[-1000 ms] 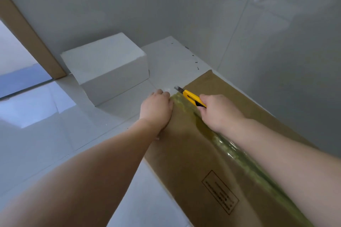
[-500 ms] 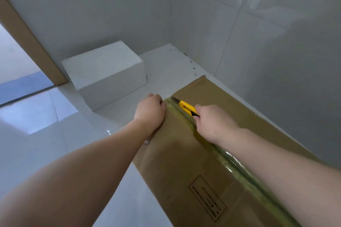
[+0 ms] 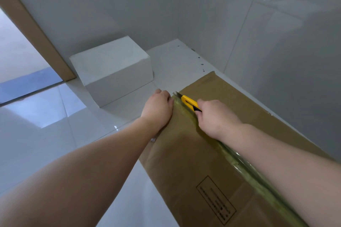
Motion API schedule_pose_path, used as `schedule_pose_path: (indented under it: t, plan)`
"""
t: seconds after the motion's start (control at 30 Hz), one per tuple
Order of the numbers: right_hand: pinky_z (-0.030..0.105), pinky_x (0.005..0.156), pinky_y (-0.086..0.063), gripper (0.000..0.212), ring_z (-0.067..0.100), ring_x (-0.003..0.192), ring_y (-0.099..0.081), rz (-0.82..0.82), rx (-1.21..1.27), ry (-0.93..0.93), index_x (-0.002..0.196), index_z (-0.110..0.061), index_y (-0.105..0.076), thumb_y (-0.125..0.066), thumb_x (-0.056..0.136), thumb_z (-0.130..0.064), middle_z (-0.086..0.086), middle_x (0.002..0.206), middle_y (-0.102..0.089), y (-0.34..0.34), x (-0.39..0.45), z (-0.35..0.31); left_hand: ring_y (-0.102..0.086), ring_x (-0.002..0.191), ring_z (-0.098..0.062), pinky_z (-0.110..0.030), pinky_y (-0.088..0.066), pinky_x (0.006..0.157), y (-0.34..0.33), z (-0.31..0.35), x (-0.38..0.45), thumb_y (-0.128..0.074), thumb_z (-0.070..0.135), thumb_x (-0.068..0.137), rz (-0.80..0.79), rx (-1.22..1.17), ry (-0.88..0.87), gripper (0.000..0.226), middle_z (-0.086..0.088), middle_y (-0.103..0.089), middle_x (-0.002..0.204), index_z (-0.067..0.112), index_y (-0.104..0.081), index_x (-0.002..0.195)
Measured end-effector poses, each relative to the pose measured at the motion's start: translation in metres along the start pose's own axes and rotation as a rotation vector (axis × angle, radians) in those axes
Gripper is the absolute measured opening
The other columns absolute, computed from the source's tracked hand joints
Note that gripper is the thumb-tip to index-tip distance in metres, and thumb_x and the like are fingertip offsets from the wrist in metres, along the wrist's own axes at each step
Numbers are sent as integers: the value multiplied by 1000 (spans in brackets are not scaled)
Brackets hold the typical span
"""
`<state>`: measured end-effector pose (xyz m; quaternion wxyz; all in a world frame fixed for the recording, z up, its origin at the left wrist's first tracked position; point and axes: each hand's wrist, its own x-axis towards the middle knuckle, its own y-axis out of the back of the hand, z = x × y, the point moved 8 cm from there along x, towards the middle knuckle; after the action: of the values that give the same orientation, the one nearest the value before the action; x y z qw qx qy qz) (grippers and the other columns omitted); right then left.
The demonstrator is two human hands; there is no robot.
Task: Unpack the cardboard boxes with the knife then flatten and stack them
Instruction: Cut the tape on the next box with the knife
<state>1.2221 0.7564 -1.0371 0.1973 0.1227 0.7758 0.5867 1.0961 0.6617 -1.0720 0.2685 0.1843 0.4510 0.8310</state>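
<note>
Cardboard box (image 3: 203, 153), lying near-right by wall, likely stiff w/ slick tape seam (image 3: 239, 162); left hand (image 3: 158, 108) is pressing far edge, fingers curled over, right hand (image 3: 215, 118) gripping knife (image 3: 190, 103).

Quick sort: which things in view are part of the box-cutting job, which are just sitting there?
In the job:
- brown cardboard box, taped seam down its top
- yellow knife, gripped by the right hand, blade at the far end of the seam
- left hand, gripping the box's far edge

Just lying about:
- white box by the wall
- door frame
</note>
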Motion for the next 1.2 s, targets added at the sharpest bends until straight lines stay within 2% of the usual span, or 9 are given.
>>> schedule_pose_path:
  t: [0.17,0.37,0.63,0.87,1.07,1.2]
  plan:
    - [29,44,-24,13,15,57,-43,4,-8,2,89,-16,-43,-42,99,-24,0,69,-43,-1,-2,-1,-54,90,-29,-30,-35,72,-2,-2,1,-44,27,98,-1,-18,18,23,-2,-45,94,9,-59,98]
    - [28,45,-23,13,16,57,-39,-3,5,-4,84,-15,-43,-47,95,-19,0,68,-39,0,12,-15,-53,92,-32,-35,-35,75,-3,1,1,-43,25,99,-5,-18,10,21,-6,-46,93,9,-55,94]
    - [28,43,-23,6,17,57,-42,-6,-106,14,90,-15,-42,-48,93,-15,0,69,-39,2,4,-16,-53,92,-33,-37,-38,81,-5,0,-2,-43,24,99,-15,-47,-15,16,-3,-43,91,14,-51,90]
    - [28,43,-21,5,14,54,-37,2,-163,43,91,-16,-42,-46,94,-14,-1,68,-37,3,9,-25,-52,86,-32,-34,-34,75,-6,-1,-1,-43,24,99,10,-64,-42,17,-2,-43,87,17,-45,83]
    - [29,45,-22,15,17,54,-43,126,57,6,84,-16,-50,-46,96,-24,1,64,-47,21,5,2,-46,78,-24,-32,-32,71,-6,-5,-1,-45,24,97,52,-105,-36,18,1,-43,85,18,-45,80]
    - [28,45,-24,13,17,56,-45,44,-14,31,90,-17,-51,-44,97,-26,1,68,-48,12,3,-2,-45,76,-19,-29,-31,70,-8,-10,1,-47,25,95,60,-124,-5,18,4,-44,83,20,-47,78]
